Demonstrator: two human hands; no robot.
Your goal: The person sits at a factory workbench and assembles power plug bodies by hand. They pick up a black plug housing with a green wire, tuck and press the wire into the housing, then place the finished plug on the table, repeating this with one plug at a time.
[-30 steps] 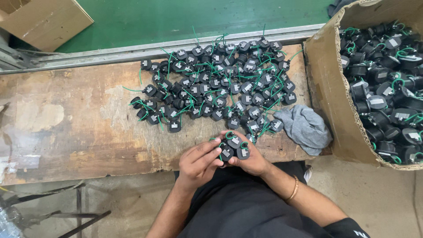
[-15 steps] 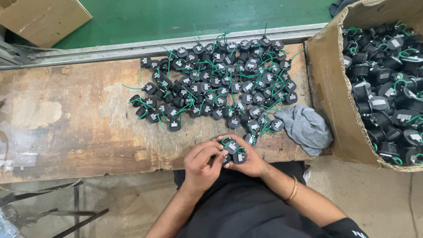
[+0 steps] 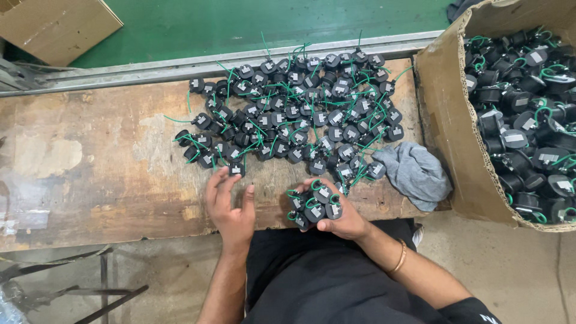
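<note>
Worn wooden bench top (image 3: 90,162) fills most of my view, scuffed and stained, with a metal rail (image 3: 150,71) along its far edge and a green floor (image 3: 270,24) beyond it. On my right a big open cardboard box (image 3: 447,150) stands against the bench end, crammed with small black round parts trailing green wires; a second, closed cardboard box (image 3: 54,27) sits at the far left on the green. Spread over the middle of the bench lies the loose pile of black parts (image 3: 294,114), their green leads tangled across one another, and just beside its right edge a crumpled grey cloth (image 3: 414,174) rests near the bench's front corner. Closer to me, my right hand (image 3: 342,216) cups a small bunch of the black parts (image 3: 312,207), fingers curled round them at the front edge of the bench, wires looping out between them. A second ago both hands were closed together over that bunch; now my left hand (image 3: 231,207) has come away from it and lies flat and empty on the wood, fingers spread, its tips just short of the nearest part at the pile's front edge. So the bunch now sits in my right hand alone, and my left is free beside the pile. A thin bangle (image 3: 399,259) circles my right wrist.
</note>
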